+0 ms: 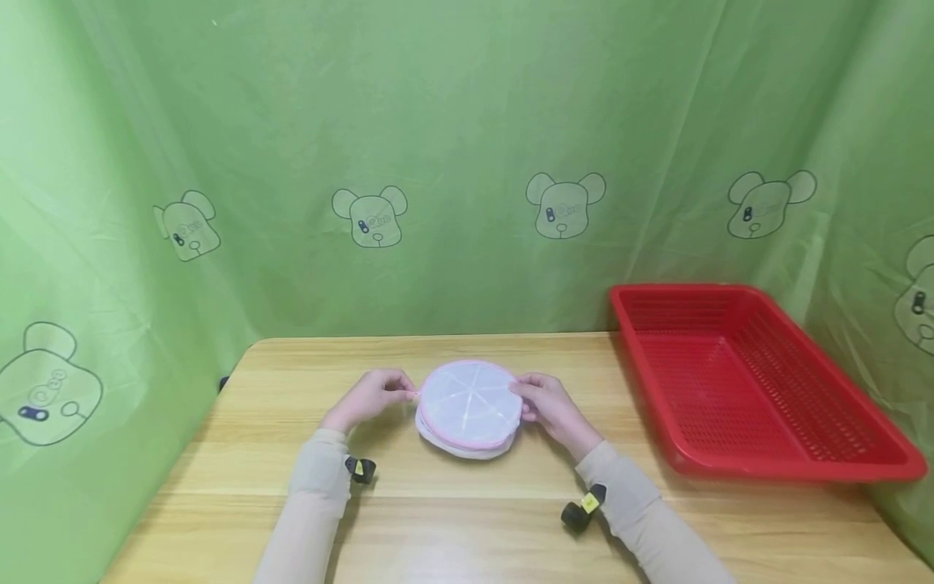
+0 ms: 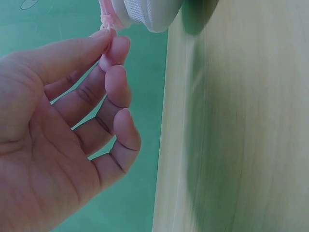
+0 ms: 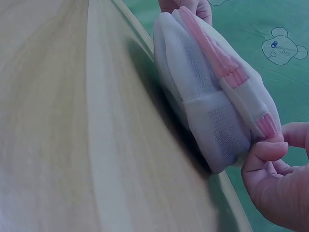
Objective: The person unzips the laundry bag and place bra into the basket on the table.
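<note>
A round white mesh laundry bag [image 1: 470, 403] with a pink zipper [image 3: 210, 48] round its edge is held between both hands over the table. My left hand [image 1: 370, 397] pinches the pink zipper pull [image 2: 109, 23] between thumb and index finger at the bag's left side; its other fingers are loosely bent in the left wrist view. On the opposite side, my right hand [image 1: 552, 408] grips the bag's edge at the end of the zipper, thumb on top. The right wrist view shows the bag's mesh side [image 3: 212, 106] tilted, with a white tab across the zipper.
A large red plastic basket [image 1: 657, 389] stands at the right of the wooden table [image 1: 467, 519]. Green curtains [image 1: 467, 105] with bear-head prints hang behind and on both sides. Small black cameras [image 1: 584, 513] are strapped to both wrists.
</note>
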Demonstrator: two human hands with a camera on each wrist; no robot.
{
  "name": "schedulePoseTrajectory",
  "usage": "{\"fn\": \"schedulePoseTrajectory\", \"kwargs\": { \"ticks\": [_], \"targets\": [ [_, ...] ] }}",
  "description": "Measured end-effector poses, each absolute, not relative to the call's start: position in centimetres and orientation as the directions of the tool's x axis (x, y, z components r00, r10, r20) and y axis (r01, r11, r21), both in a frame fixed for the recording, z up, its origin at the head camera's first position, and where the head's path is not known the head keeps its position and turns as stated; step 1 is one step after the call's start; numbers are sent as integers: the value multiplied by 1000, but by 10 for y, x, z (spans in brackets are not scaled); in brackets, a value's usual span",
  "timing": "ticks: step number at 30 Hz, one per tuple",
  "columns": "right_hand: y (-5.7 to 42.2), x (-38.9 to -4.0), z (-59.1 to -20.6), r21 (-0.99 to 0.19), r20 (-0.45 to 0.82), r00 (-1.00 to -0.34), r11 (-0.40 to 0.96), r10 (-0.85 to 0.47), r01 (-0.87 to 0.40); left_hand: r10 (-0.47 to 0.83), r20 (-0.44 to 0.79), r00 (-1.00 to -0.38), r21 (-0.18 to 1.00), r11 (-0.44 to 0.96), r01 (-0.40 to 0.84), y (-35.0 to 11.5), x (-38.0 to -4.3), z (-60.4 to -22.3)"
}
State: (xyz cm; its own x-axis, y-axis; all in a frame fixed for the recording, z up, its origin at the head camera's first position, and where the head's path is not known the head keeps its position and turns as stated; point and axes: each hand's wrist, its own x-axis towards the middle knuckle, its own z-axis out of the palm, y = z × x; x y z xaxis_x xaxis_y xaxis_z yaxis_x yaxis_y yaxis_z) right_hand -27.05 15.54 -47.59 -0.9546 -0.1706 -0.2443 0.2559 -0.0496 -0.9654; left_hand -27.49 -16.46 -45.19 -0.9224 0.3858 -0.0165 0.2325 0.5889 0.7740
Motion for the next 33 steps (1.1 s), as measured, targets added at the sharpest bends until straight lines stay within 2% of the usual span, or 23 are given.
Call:
{"fn": "schedulePoseTrajectory", "kwargs": {
  "ticks": [33],
  "targets": [
    [157,-272,-478,-976,-216,-970,16,-114,216,254,51,-966,801,567,191,-142,-295,-461]
  ]
}}
